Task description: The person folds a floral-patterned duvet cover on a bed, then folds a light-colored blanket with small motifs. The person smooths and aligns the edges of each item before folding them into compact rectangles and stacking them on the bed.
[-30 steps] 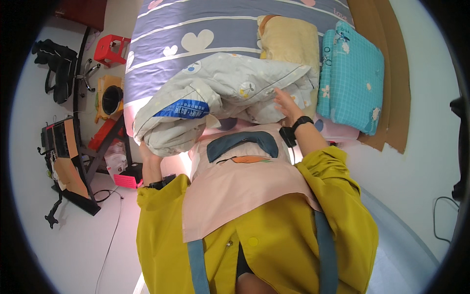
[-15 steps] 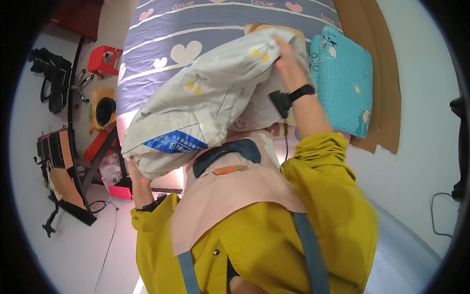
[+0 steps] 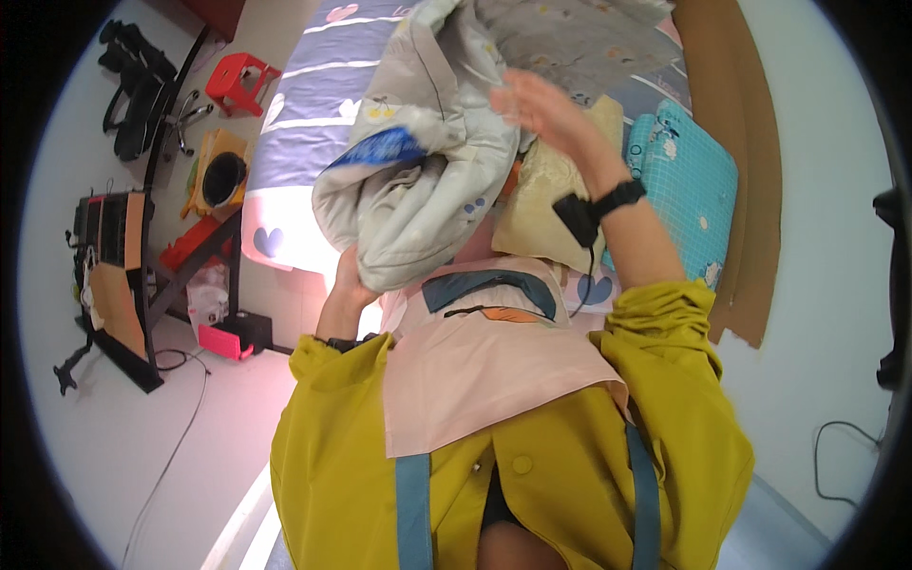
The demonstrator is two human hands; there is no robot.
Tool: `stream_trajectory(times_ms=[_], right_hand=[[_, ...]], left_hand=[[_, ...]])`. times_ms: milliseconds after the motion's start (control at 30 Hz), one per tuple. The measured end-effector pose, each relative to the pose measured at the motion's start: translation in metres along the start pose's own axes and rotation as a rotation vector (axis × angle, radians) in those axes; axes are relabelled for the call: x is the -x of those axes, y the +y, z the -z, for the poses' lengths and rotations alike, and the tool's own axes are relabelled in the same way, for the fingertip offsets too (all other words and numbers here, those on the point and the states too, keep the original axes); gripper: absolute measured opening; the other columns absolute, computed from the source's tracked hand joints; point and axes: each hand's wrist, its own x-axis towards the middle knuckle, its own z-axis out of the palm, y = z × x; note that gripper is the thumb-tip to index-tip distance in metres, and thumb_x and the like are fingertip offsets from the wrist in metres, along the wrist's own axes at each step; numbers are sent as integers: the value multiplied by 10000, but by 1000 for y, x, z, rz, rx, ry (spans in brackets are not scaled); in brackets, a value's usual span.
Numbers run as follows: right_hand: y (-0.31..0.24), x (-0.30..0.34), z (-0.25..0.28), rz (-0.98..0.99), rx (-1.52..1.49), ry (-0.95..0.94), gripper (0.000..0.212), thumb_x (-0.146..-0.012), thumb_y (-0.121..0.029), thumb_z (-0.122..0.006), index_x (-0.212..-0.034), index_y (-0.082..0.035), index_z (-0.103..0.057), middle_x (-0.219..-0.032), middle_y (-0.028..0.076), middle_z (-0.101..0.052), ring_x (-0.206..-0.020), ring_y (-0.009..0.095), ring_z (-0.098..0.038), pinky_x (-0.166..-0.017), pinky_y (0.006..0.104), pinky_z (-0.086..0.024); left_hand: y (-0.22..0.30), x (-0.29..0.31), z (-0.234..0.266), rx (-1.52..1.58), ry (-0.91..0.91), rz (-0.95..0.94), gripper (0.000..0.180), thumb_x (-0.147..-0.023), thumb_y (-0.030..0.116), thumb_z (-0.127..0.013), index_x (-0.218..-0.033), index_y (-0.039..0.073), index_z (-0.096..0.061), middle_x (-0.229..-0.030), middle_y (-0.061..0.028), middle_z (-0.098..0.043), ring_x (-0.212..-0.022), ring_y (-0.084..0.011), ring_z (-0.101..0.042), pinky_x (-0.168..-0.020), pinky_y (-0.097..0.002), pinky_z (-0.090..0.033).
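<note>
A pale grey quilt (image 3: 427,195) printed with yellow cherries is bunched in front of me, with a blue label (image 3: 380,147) on its near part. Its far end (image 3: 589,43) is spread over the bed and blurred by motion. At the quilt's near corner, my left hand (image 3: 350,278) grips the edge; its fingers are partly hidden by the cloth. My right hand (image 3: 543,106) is beside the quilt's right side, fingers stretched out and slightly smeared, with no cloth gripped in them. Below that hand lies a cream pillow (image 3: 556,204).
The bed (image 3: 285,195) has a purple-grey sheet with stripes and hearts. A folded turquoise checked bundle (image 3: 693,190) lies at its right, next to brown cardboard (image 3: 750,218). On the left are a red stool (image 3: 239,84), a black bucket (image 3: 224,179) and an office chair (image 3: 142,104).
The quilt's far end has swung away and to the right, uncovering the cream pillow. My right hand has let go of the cloth, while my left hand keeps its corner.
</note>
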Motion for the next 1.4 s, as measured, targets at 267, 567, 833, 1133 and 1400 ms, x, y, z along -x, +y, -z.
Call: stream_trajectory(times_ms=[267, 567, 833, 1133, 1400], right_hand=[[124, 59, -53, -116, 598, -203, 415, -793, -296, -578, -1093, -17, -517, -1049, 138, -561, -931, 250, -543, -797, 354, -429], [88, 66, -101, 440, 1116, -84, 425, -764, -295, -564, -1080, -16, -511, -1022, 176, -525, -965, 331, -484, -827, 397, -405], [89, 46, -80, 249, 968, -151, 225, -793, -193, -478, -927, -23, -539, -913, 190, -560, -844, 367, -521, -738, 417, -421], [121, 57, 41, -55, 579, 95, 290, -857, -216, -421, -799, 34, -556, -732, 81, -581, -693, 166, -493, -678, 287, -414], [71, 66, -1, -89, 860, -184, 209, -840, -201, -504, -848, -8, -582, -776, 58, -598, -739, 128, -536, -679, 250, -426]], left_hand=[[-13, -41, 4, -140, 134, 117, 429, -900, 250, -324, -1260, 20, -367, -1247, -119, -443, -1137, -242, -437, -944, -381, -368], [-17, -56, -35, -584, 52, 68, 381, -912, 369, -373, -1085, 44, -469, -942, -78, -535, -802, -184, -532, -688, -315, -437], [-10, -59, -29, -579, -44, -41, 299, -893, 321, -448, -920, 33, -522, -721, -62, -533, -726, -182, -541, -667, -324, -455], [79, -40, 4, -190, -137, -406, 187, -813, 181, -440, -892, 28, -511, -769, -79, -534, -738, -210, -519, -717, -339, -418], [28, -41, -41, -958, 95, -399, 245, -796, 64, -469, -1010, -26, -546, -1002, -96, -561, -943, -194, -536, -802, -316, -452]])
